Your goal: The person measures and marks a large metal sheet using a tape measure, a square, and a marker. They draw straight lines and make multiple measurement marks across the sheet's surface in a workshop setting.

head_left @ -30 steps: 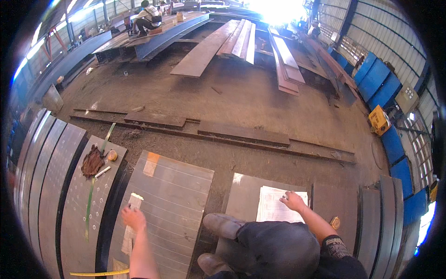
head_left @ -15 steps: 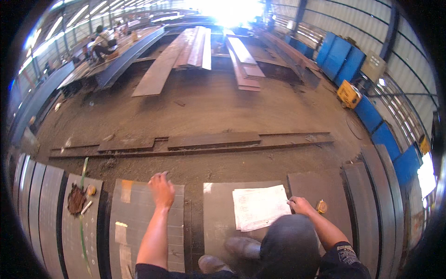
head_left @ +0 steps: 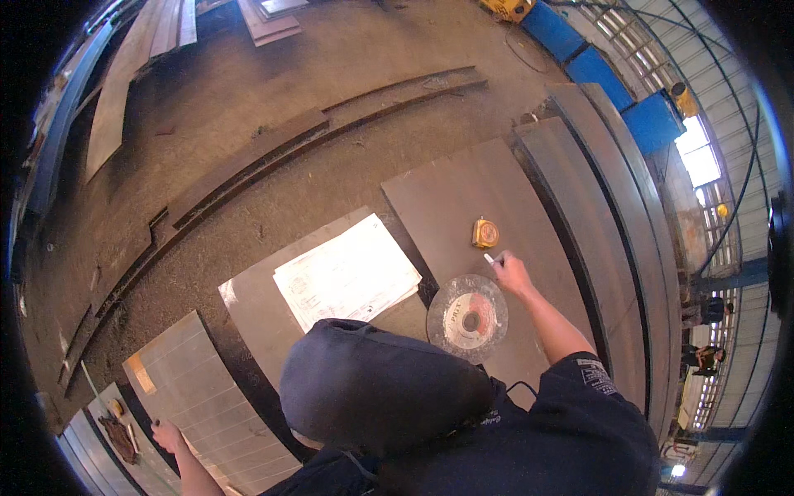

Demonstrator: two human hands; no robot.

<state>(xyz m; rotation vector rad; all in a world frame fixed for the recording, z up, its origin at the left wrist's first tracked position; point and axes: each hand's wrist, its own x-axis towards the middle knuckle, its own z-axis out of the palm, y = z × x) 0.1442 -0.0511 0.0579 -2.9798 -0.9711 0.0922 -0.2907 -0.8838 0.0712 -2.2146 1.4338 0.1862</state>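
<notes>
Pinching a white stick between the fingertips, our right hand leans in over the dark steel plate in the head view. The stick's long axis runs up and to the left, its tip just short of the yellow tape measure, which lies beyond it on that plate. Our right hand is clearly the nearer one to that tape; our left hand is well apart, by the long side of the lined plate, and we cannot tell whether its fingers are together or holding anything. Counting what we have: one stick in the fingers, one tape beside it and a second yellow tape far left, one brown glove near that, one round grey disc below and left of our right hand, and one stack of paper sheets, overlapping too closely to number.
</notes>
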